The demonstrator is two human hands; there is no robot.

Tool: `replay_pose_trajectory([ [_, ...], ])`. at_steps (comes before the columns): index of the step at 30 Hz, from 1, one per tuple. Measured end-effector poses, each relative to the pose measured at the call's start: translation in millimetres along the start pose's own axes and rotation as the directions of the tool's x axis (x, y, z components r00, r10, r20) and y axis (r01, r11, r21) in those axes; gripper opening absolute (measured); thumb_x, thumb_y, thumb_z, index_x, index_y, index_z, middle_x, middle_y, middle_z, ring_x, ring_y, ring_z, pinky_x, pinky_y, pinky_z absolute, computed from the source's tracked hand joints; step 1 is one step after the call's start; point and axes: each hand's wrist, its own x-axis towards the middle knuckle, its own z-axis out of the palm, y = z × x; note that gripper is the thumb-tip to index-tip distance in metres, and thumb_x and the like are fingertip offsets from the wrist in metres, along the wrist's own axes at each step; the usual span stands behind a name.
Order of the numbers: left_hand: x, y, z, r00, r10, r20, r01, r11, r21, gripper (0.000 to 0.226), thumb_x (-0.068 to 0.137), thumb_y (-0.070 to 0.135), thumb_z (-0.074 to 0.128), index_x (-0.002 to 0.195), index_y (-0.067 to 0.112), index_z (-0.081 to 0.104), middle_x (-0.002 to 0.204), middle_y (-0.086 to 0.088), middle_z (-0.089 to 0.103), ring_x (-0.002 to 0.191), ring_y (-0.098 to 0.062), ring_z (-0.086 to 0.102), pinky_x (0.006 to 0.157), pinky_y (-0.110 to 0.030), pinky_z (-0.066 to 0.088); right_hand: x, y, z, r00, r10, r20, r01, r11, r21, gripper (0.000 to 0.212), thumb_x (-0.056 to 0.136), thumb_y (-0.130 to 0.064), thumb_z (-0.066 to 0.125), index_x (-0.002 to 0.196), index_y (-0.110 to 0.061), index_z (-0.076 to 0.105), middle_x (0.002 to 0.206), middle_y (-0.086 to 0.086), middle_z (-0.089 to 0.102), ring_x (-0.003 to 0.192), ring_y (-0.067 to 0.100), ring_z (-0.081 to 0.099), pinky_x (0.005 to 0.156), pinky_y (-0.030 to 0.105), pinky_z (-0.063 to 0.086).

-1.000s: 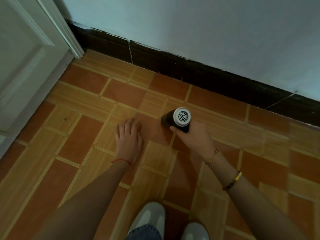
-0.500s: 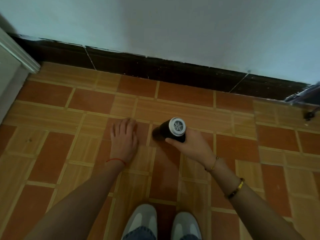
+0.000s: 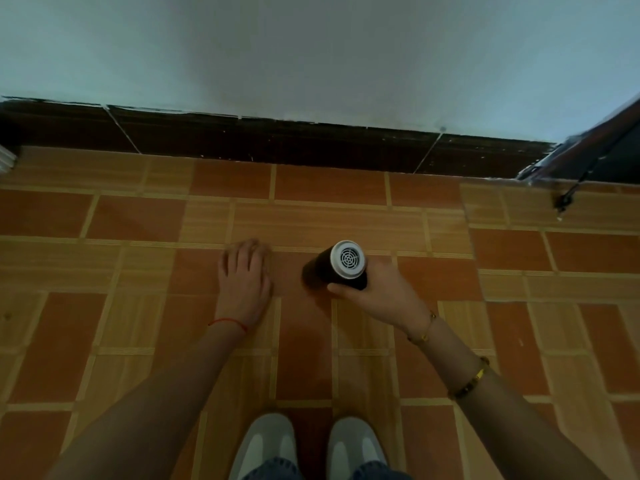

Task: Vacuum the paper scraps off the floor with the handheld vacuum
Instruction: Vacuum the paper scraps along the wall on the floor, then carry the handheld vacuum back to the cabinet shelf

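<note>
My right hand [image 3: 375,292] grips the handheld vacuum [image 3: 337,266], a black cylinder with a white grilled rear cap that faces the camera; its nozzle end points down at the brown tiled floor [image 3: 138,216]. My left hand [image 3: 244,277] lies flat on the tiles, fingers straight and together, a short way left of the vacuum. No paper scraps show on the floor.
A dark skirting [image 3: 277,143] runs along the white wall [image 3: 311,46] ahead. A dark frame with a hanging black clip [image 3: 568,197] juts in at the upper right. My two grey shoes [image 3: 304,448] stand at the bottom. A door frame corner [image 3: 7,157] shows at far left.
My view has swung right: the door has slid out at the left and a dark frame has come in at the upper right. Both hands keep their hold and pose.
</note>
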Motion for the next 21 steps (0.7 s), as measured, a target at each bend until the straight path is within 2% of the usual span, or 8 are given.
replay_pose_trajectory([
  [3, 2.2, 6.0, 0.7, 1.000, 0.015, 0.019, -0.015, 1.000, -0.001, 0.048, 0.095, 0.026, 0.032, 0.137, 0.013, 0.049, 0.142, -0.013, 0.048, 0.133, -0.032, 0.042, 0.115, -0.058, 0.028, -5.3, 5.6, -8.0, 0.997, 0.069, -0.030, -0.069, 0.998, -0.013, 0.046, 0.084, -0.052, 0.066, 0.115, -0.019, 0.061, 0.091, -0.008, 0.067, 0.089, 0.008, 0.064, 0.073, 0.022, 0.052],
  [5, 4.4, 9.8, 0.0, 1.000, 0.025, 0.006, -0.025, 0.999, -0.020, 0.048, 0.094, 0.026, 0.032, 0.136, 0.012, 0.050, 0.142, -0.014, 0.049, 0.132, -0.033, 0.043, 0.114, -0.059, 0.029, -6.4, 12.8, -14.5, 0.988, 0.118, -0.100, -0.119, 0.993, -0.009, 0.048, 0.083, -0.054, 0.067, 0.115, -0.019, 0.061, 0.086, -0.009, 0.064, 0.086, 0.010, 0.065, 0.068, 0.022, 0.050],
  [11, 12.9, 23.9, -5.1, 0.997, 0.057, -0.056, -0.064, 0.989, -0.130, 0.041, 0.097, 0.022, 0.039, 0.135, 0.011, 0.048, 0.140, -0.013, 0.050, 0.130, -0.033, 0.045, 0.112, -0.055, 0.033, 4.4, 30.1, -32.1, 0.929, 0.216, -0.302, -0.200, 0.976, 0.083, 0.050, 0.083, -0.048, 0.069, 0.120, -0.016, 0.060, 0.097, -0.002, 0.069, 0.089, 0.013, 0.064, 0.074, 0.030, 0.053],
  [14, 21.3, 40.3, -13.9, 1.000, -0.017, -0.024, 0.008, 0.949, -0.314, 0.041, 0.099, 0.019, 0.048, 0.139, 0.012, 0.047, 0.140, -0.009, 0.050, 0.130, -0.027, 0.044, 0.110, -0.045, 0.036, 9.5, 24.9, -35.1, 0.916, 0.305, -0.259, -0.230, 0.931, 0.284, 0.035, 0.085, -0.045, 0.068, 0.094, -0.011, 0.064, 0.070, 0.002, 0.067, 0.060, 0.016, 0.064, 0.060, 0.033, 0.052],
  [15, 24.1, 47.6, -18.8, 0.998, -0.063, 0.012, 0.062, 0.904, -0.423, 0.042, 0.099, 0.021, 0.049, 0.140, 0.013, 0.046, 0.140, -0.007, 0.050, 0.130, -0.024, 0.044, 0.109, -0.042, 0.037, 10.0, 19.0, -35.9, 0.914, 0.344, -0.217, -0.236, 0.883, 0.406, 0.033, 0.087, -0.042, 0.067, 0.086, -0.010, 0.063, 0.063, 0.005, 0.064, 0.053, 0.018, 0.062, 0.056, 0.033, 0.052],
  [17, 30.5, 62.0, -30.3, 0.968, -0.204, 0.146, 0.249, 0.717, -0.651, 0.045, 0.101, 0.032, 0.050, 0.142, 0.016, 0.044, 0.141, -0.003, 0.051, 0.128, -0.020, 0.048, 0.109, -0.040, 0.040, 10.8, 4.4, -38.0, 0.910, 0.409, -0.067, -0.250, 0.670, 0.699, 0.030, 0.088, -0.038, 0.067, 0.087, -0.009, 0.060, 0.063, 0.009, 0.062, 0.050, 0.021, 0.060, 0.053, 0.032, 0.053],
  [19, 38.2, 76.0, -45.6, 0.873, -0.298, 0.387, 0.483, 0.412, -0.772, 0.058, 0.096, 0.052, 0.052, 0.144, 0.021, 0.042, 0.141, -0.003, 0.051, 0.124, -0.021, 0.053, 0.108, -0.043, 0.044, 12.1, -7.6, -37.8, 0.923, 0.377, 0.080, -0.264, 0.466, 0.845, 0.034, 0.089, -0.038, 0.065, 0.101, -0.007, 0.059, 0.066, 0.008, 0.060, 0.051, 0.019, 0.059, 0.050, 0.029, 0.052],
  [21, 43.4, 84.9, -60.1, 0.771, -0.245, 0.588, 0.628, 0.141, -0.765, 0.065, 0.090, 0.063, 0.051, 0.141, 0.023, 0.044, 0.141, -0.006, 0.053, 0.119, -0.022, 0.057, 0.106, -0.043, 0.047, 14.9, -15.7, -33.7, 0.932, 0.326, 0.156, -0.280, 0.382, 0.881, 0.043, 0.089, -0.042, 0.064, 0.112, -0.005, 0.058, 0.068, 0.007, 0.060, 0.052, 0.018, 0.058, 0.049, 0.027, 0.052],
])
